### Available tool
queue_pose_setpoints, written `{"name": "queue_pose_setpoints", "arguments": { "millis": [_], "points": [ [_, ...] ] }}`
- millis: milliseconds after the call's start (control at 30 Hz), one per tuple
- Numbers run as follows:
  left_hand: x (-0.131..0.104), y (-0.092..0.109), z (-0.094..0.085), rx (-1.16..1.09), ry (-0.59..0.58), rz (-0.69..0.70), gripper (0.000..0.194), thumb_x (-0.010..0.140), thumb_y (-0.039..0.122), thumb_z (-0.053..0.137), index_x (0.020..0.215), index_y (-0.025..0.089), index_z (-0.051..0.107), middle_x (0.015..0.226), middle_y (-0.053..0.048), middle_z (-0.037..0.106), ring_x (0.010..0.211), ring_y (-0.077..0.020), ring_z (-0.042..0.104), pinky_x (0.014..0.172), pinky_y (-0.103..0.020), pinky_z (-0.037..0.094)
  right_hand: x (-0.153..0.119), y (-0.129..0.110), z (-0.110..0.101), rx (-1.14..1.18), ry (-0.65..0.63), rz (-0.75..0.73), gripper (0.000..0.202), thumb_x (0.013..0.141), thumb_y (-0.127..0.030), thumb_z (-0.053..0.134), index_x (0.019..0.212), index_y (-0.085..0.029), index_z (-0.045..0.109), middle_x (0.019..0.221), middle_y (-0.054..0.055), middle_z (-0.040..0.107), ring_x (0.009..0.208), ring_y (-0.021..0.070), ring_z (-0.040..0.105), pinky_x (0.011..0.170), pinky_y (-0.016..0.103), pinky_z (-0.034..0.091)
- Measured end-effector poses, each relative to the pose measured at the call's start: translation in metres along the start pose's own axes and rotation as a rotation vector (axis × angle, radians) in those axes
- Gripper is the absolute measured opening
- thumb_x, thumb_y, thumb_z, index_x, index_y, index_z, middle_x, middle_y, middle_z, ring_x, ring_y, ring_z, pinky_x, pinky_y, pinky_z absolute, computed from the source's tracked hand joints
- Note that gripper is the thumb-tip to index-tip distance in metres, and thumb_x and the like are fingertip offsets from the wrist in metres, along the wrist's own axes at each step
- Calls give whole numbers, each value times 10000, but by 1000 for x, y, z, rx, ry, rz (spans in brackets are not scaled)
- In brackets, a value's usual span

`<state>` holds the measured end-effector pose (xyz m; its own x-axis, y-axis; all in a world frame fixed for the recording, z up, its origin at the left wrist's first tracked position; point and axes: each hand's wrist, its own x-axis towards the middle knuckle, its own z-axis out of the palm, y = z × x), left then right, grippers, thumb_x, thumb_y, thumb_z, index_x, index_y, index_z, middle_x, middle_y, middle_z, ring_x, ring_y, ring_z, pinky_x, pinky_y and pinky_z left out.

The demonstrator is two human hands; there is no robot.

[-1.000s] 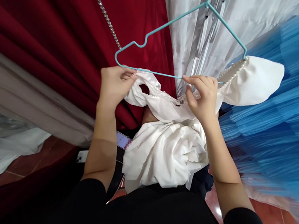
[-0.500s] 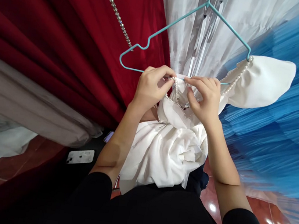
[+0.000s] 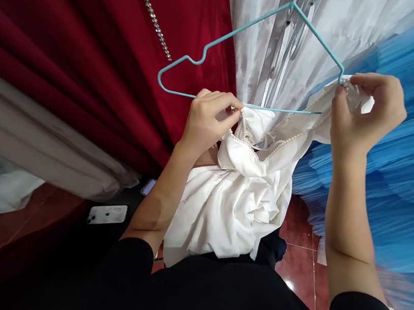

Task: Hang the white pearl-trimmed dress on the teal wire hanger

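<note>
A white dress (image 3: 230, 209) with pearl trim along its neckline hangs partly from a light blue clothes hanger (image 3: 243, 31). My left hand (image 3: 207, 122) is closed in a pinch on the dress's pearl-trimmed edge, just under the hanger's bottom bar. At the hanger's right end, my right hand (image 3: 370, 114) pinches the dress's other pearl-trimmed strap between thumb and fingers, close to the hook-shaped notch. The lower part of the dress lies bunched against my body. My right fingers hide part of the white sleeve fabric.
Red drapery (image 3: 142, 94) fills the left, with a beaded chain (image 3: 150, 11) hanging before it. Blue tulle (image 3: 413, 168) is on the right, white curtains (image 3: 253, 33) behind the hanger. A white phone (image 3: 106, 214) lies on a black surface at lower left.
My right hand has moved from the middle of the hanger's bottom bar out to its right end, onto the strap there. My left hand keeps its pinch in nearly the same place.
</note>
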<state>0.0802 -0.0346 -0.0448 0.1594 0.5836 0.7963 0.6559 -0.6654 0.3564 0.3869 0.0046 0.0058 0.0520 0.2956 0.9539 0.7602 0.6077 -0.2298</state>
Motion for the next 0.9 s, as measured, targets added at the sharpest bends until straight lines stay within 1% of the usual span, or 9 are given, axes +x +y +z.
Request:
{"name": "queue_pose_setpoints", "arguments": {
  "millis": [133, 233, 333, 467, 600, 700, 767, 833, 900],
  "points": [
    [0, -3, -4, 14, -1, 19, 70, 974, 166, 692, 968, 226, 728, 972, 8, 790, 937, -216, 732, 987, -420, 513, 13, -1, -15, 14, -112, 68, 86, 852, -211, 739, 904, -211, 808, 880, 36, 830, 820, 195, 792, 765, 319, 606],
    [1, -2, -7, 29, -10, 24, 60, 998, 183, 687, 986, 227, 726, 982, 4, 788, 938, -216, 727, 984, -419, 512, 29, 8, -24, -68, -64, 116, 122, 786, -156, 737, 853, -163, 838, 763, 31, 798, 679, 169, 742, 639, 268, 507],
    [1, -1, -7, 36, -45, 15, 64, 1021, 188, 665, 1008, 225, 715, 987, -2, 778, 949, -219, 714, 1004, -427, 509, 34, 21, -33, -258, -101, 195, 177, 747, -109, 767, 888, -156, 863, 799, 64, 817, 734, 201, 770, 704, 295, 524],
    [2, 0, -7, 27, -65, -42, 81, 986, 158, 676, 988, 235, 699, 966, 1, 754, 926, -222, 690, 1045, -448, 494, 15, 22, -47, -552, -298, 464, 138, 771, -160, 824, 903, -180, 859, 831, 109, 828, 796, 253, 797, 773, 378, 569],
    [3, 0, -5, -28, -91, -79, 127, 959, 134, 663, 996, 251, 698, 957, 16, 745, 927, -212, 687, 1075, -448, 489, -17, 2, -60, -491, -433, 547, 65, 784, -219, 808, 847, -210, 818, 863, 89, 831, 789, 245, 773, 794, 401, 571],
    [3, 1, -2, -33, -89, -76, 125, 961, 140, 650, 999, 247, 704, 979, 14, 759, 927, -209, 686, 1039, -437, 507, -27, -14, -64, -341, -534, 442, 50, 795, -267, 762, 813, -222, 772, 850, 71, 807, 783, 243, 741, 760, 401, 554],
    [2, 2, -1, -27, -84, -74, 121, 967, 143, 649, 997, 243, 707, 994, 11, 769, 939, -211, 688, 1018, -426, 512, -26, -22, -60, -176, -589, 225, 66, 840, -311, 736, 845, -246, 749, 891, 74, 798, 832, 259, 728, 767, 427, 550],
    [1, 3, -1, -32, -82, -73, 126, 970, 139, 649, 1002, 244, 710, 1007, 12, 777, 952, -212, 693, 1007, -413, 514, -22, -29, -48, -29, -619, -8, 77, 915, -366, 715, 909, -292, 735, 1012, 76, 800, 971, 290, 721, 871, 485, 561],
    [2, 4, -1, -38, -76, -74, 127, 973, 137, 649, 1000, 244, 712, 1012, 14, 784, 952, -212, 699, 993, -403, 519, -20, -33, -29, 54, -627, -136, 87, 976, -407, 686, 970, -329, 724, 1143, 61, 788, 1132, 314, 696, 1009, 540, 541]
  ]
}}
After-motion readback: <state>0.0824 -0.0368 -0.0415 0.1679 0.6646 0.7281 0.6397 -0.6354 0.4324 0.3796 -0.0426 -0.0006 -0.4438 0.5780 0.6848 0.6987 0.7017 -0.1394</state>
